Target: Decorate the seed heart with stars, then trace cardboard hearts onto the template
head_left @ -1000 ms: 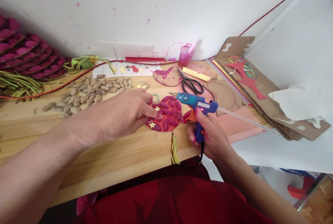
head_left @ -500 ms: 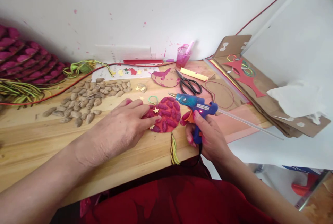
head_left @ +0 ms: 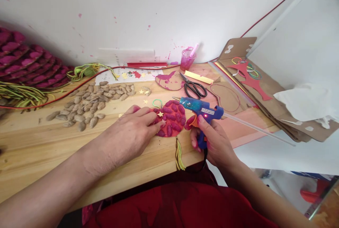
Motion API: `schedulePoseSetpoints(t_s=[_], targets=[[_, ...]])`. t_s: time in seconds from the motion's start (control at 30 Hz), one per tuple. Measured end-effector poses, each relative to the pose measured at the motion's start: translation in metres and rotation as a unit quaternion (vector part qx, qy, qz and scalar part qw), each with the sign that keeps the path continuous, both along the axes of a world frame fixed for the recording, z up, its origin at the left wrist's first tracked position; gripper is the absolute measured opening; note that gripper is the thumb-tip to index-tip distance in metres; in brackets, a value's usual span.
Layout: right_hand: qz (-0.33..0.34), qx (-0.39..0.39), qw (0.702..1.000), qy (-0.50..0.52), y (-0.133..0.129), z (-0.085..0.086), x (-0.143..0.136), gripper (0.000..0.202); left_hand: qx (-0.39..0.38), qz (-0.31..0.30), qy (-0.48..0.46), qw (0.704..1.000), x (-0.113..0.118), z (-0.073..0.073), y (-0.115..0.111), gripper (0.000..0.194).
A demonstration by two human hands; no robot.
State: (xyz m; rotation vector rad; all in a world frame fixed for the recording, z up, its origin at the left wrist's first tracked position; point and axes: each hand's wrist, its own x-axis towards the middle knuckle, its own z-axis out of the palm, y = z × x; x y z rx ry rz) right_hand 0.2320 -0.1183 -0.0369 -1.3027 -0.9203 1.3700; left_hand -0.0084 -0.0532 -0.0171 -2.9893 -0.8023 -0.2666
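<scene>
A red ornament (head_left: 168, 131) covered with painted magenta peanuts lies on the table. It has a green loop (head_left: 157, 103) at its top and a yellow-green tassel (head_left: 180, 154) below. My left hand (head_left: 132, 127) covers its left part, fingers bent down and thumb pressed against it. A gold star (head_left: 160, 114) lies on the peanuts beside the fingers. Something small and pale at the thumb tip is too small to make out. My right hand (head_left: 212, 138) is wrapped round a blue hot glue gun (head_left: 202, 108), index finger at the orange trigger, nozzle pointing left above the ornament.
Peanuts (head_left: 87, 106) are heaped at the left, near a magenta layered object (head_left: 29, 58). Black scissors (head_left: 194, 88), a painted cardboard shape (head_left: 169, 81) and a stained plastic cup (head_left: 187, 60) stand or lie behind. Cardboard (head_left: 278, 113) with tissue (head_left: 304, 101) is at the right. A red cord (head_left: 79, 86) crosses the back.
The view has shifted slightly. My left thumb has moved a little further over the ornament. My right hand keeps the glue gun in about the same place.
</scene>
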Motion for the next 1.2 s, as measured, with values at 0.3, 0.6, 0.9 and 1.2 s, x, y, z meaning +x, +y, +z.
schedulePoseSetpoints(t_s=[0.3,0.6,0.9,1.2], targets=[[0.008,0.007,1.0,-0.004,0.001,-0.003,0.0,0.054,-0.034,0.004,0.007,0.999,0.002,-0.002,-0.001,0.026],[-0.004,0.008,1.0,0.0,0.0,-0.002,-0.001,0.049,-0.062,0.025,-0.003,0.998,0.005,-0.004,-0.002,0.028],[-0.02,0.027,0.999,0.017,0.0,-0.006,-0.002,0.043,-0.06,0.043,-0.12,0.99,-0.006,0.001,0.009,0.032],[-0.035,0.041,0.998,0.019,0.0,-0.009,-0.003,0.045,-0.123,0.205,-0.149,0.959,-0.021,0.003,0.029,0.032]])
